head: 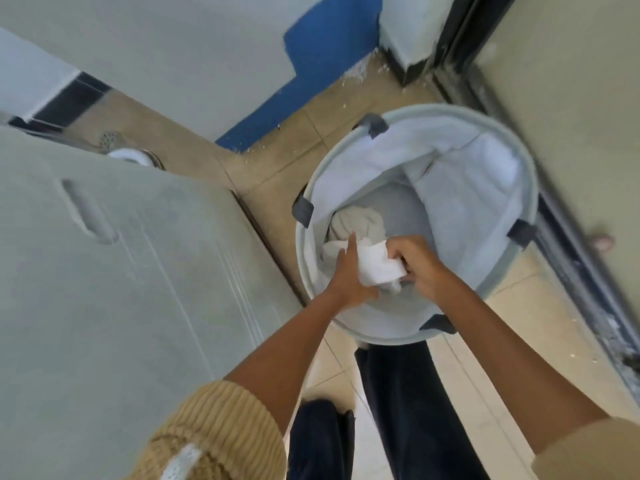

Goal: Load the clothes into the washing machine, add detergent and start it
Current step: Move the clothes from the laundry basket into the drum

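1. Beige floor tiles (277, 161) run between pale walls, with a blue painted patch (311, 77) low on the far wall and a dark door track (568, 237) along the right side.
2. At far left, a round floor drain (110, 140) and a white ring-shaped object (130, 156) show just past the machine's far edge.
3. Filling the left side is the washing machine (104, 271), seen from above, its grey-white lid shut and a recessed handle (88, 211) near its far end.
4. At lower left, a ribbed tan sleeve (214, 434) is pushed up the left forearm.
5. The left hand (349, 275) reaches into the basket with its fingers stretched out flat, pressed against the left edge of the white cloth.
6. The white cloth (377, 266) is bunched between both hands, low inside the basket and near its front wall.
7. Behind the cloth, a crumpled off-white garment (356, 223) lies on the basket's bottom.
8. The right hand (420, 263) is curled tight around the right end of the white cloth.
9. The round laundry basket (530, 188) stands on the floor just right of the machine, pale with dark grey strap handles; a light liner (460, 188) is folded inside it.
10. Dark trouser legs (408, 410) stand just in front of the basket.
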Demonstrator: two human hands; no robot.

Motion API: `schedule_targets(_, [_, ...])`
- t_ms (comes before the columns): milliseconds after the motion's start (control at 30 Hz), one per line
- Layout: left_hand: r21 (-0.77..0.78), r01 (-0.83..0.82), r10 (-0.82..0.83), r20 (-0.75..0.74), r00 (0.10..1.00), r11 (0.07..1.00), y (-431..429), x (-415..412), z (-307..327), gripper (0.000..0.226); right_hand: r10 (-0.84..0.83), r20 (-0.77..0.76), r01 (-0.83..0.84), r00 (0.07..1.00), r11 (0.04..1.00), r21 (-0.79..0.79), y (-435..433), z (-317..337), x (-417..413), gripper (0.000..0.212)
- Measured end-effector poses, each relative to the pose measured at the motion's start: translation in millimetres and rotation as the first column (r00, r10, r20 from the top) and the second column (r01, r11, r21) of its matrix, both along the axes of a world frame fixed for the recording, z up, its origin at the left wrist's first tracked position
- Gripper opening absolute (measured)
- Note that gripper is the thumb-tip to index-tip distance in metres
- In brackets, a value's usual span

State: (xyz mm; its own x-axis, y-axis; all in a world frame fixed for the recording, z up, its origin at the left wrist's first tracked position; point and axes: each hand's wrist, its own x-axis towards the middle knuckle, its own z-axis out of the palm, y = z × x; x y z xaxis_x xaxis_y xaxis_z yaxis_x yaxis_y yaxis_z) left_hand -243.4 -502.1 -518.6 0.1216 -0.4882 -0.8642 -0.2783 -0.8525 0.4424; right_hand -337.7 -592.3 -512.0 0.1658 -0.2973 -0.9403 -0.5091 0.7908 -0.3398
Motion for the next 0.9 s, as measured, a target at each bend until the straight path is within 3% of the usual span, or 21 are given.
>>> schedule_targets(33, [-0.011, -0.022, 0.022, -0.002, 1.000, 1.000, -5.2, -0.7, 6.9, 0.115, -0.062, 0.060, 0.061, 0.996, 0.998, 0.023, -0.4, 23.6, -2.2, 0.016])
schedule_targets(100, [-0.077, -0.062, 0.059, -0.036, 0.998, 0.995, -16.9, 2.2, 34.8, 0.068, -0.133, 0.186, 0.133, 0.974, 0.991, 0.009, -3.9, 63.5, -5.2, 0.028])
schedule_targets(167, [-0.089, -0.090, 0.085, -0.058, 0.995, 0.992, -25.2, 10.9, 78.8, 0.038, -0.199, 0.276, 0.225, 0.940, 0.972, -0.065, -12.7, 103.1, -7.2, 0.023])
schedule_targets(267, [-0.210, -0.122, 0.141, 0.074, 0.987, 0.970, -33.4, 30.5, 140.6, 0.042, -0.312, 0.269, 0.374, 0.911, 0.901, -0.220, -26.5, 158.3, -17.1, 0.020])
schedule_targets(367, [-0.231, -0.122, 0.148, 0.098, 0.984, 0.965, -47.5, 56.3, 214.4, 0.040, -0.412, 0.223, 0.466, 0.884, 0.821, -0.329, -29.4, 213.0, -29.7, 0.019])
schedule_targets(600, [-0.225, -0.163, 0.179, 0.055, 0.982, 0.961, -70.2, 112.9, 405.6, 0.042, -0.474, 0.211, 0.518, 0.855, 0.789, -0.331, 27.8, 301.9, -16.6, 0.017])
schedule_targets(733, [-0.409, -0.190, 0.216, 0.018, 0.976, 0.892, -49.2, 129.4, 522.9, 0.037, -0.577, 0.161, 0.596, 0.801, 0.739, -0.313, 84.0, 330.8, 9.0, 0.018])
schedule_targets(833, [-0.547, -0.210, 0.232, -0.030, 0.972, 0.810, -7.8, 141.7, 608.0, 0.049, -0.546, 0.171, 0.572, 0.820, 0.797, -0.197, 114.1, 361.2, 38.0, 0.020])
schedule_targets(900, [-0.659, -0.209, 0.232, -0.054, 0.971, 0.723, 29.3, 148.0, 659.1, 0.052, -0.492, 0.273, 0.539, 0.826, 0.832, -0.131, 128.6, 391.0, 59.2, 0.030])
